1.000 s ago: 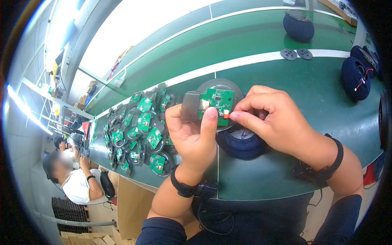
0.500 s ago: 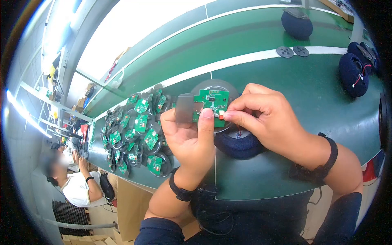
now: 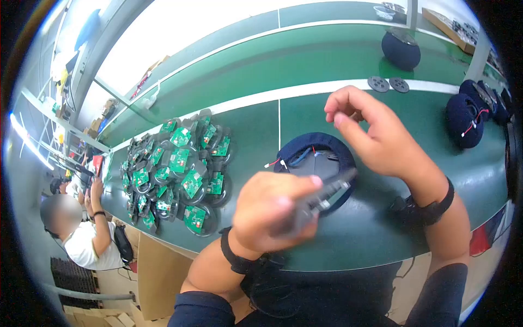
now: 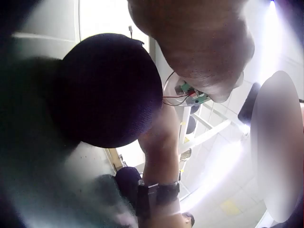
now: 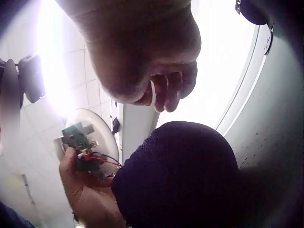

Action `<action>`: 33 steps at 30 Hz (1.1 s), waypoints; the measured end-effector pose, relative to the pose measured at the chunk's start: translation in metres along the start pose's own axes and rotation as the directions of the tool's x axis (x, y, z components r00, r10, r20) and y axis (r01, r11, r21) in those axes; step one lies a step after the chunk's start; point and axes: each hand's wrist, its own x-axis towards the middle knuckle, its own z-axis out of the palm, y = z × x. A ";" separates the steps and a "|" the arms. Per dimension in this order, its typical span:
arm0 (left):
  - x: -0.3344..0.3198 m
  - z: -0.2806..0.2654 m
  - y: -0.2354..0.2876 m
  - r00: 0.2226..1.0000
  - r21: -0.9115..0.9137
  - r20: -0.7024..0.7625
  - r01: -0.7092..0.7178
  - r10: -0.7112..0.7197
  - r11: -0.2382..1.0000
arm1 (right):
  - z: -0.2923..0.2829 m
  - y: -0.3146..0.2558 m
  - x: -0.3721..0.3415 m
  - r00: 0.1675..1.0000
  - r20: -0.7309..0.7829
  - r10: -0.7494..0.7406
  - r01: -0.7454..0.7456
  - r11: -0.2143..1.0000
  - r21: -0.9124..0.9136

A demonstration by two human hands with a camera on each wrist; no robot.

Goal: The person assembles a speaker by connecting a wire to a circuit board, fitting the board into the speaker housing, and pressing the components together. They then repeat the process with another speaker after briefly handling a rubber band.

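My left hand (image 3: pixel 267 215) grips a round cover carrying a green circuit board (image 5: pixel 76 137), tilted nearly edge-on and blurred in the head view. In the right wrist view its thumb presses by the board, and red and black wires (image 5: pixel 105 159) run from the board toward a navy fabric-covered round housing (image 3: pixel 315 139). That housing sits on the table under the cover, its hollow side up, a white-plugged lead (image 3: pixel 275 163) at its left rim. Above and right of the housing, my right hand (image 3: pixel 376 133) hovers with loosely curled fingers and holds nothing.
Many round covers with green circuit boards (image 3: pixel 180 161) are heaped on the green table to the left. More navy housings (image 3: pixel 464 121) stand at the right, another (image 3: pixel 401 50) at the back. Two dark perforated discs (image 3: pixel 388 84) lie near the white strip. A person (image 3: pixel 90 240) sits far left.
My right hand has let go of the red-and-white connector at the board and lifted away. My left hand has turned the cover over and lowered it toward the housing, which now shows more fully.
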 end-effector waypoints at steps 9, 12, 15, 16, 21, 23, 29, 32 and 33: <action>0.009 0.006 0.012 0.967 -0.023 0.138 -0.213 0.214 0.977 | 0.008 -0.023 0.000 0.946 0.274 -0.176 0.264 0.907 -0.327; 0.006 0.011 0.012 0.970 -0.006 0.100 -0.222 0.221 0.975 | 0.014 -0.029 -0.003 0.980 0.188 -0.067 0.146 0.883 -0.446; 0.005 0.012 0.013 0.974 -0.009 0.088 -0.210 0.209 0.978 | 0.016 -0.031 -0.003 0.985 0.166 -0.048 0.125 0.862 -0.491; 0.005 0.013 0.013 0.975 -0.016 0.088 -0.203 0.203 0.979 | 0.016 -0.030 -0.003 0.982 0.181 -0.048 0.133 0.857 -0.497; 0.005 0.011 0.014 0.975 -0.013 0.083 -0.206 0.207 0.978 | 0.018 -0.036 -0.006 0.941 0.321 -0.106 0.307 0.668 -0.678; 0.005 0.012 0.013 0.975 -0.016 0.072 -0.208 0.209 0.978 | 0.020 -0.043 -0.008 0.941 0.324 -0.094 0.306 0.644 -0.701; 0.001 0.012 0.011 0.979 -0.050 0.091 -0.177 0.181 0.983 | 0.021 -0.026 -0.007 0.968 0.248 -0.024 0.154 0.839 -0.521; 0.001 0.013 0.011 0.981 -0.054 0.107 -0.154 0.160 0.987 | 0.023 -0.025 -0.006 0.974 0.218 0.058 0.024 0.934 -0.357; 0.001 0.014 0.011 0.980 -0.060 0.126 -0.148 0.155 0.987 | 0.023 -0.025 -0.006 0.972 0.213 0.102 -0.036 0.955 -0.295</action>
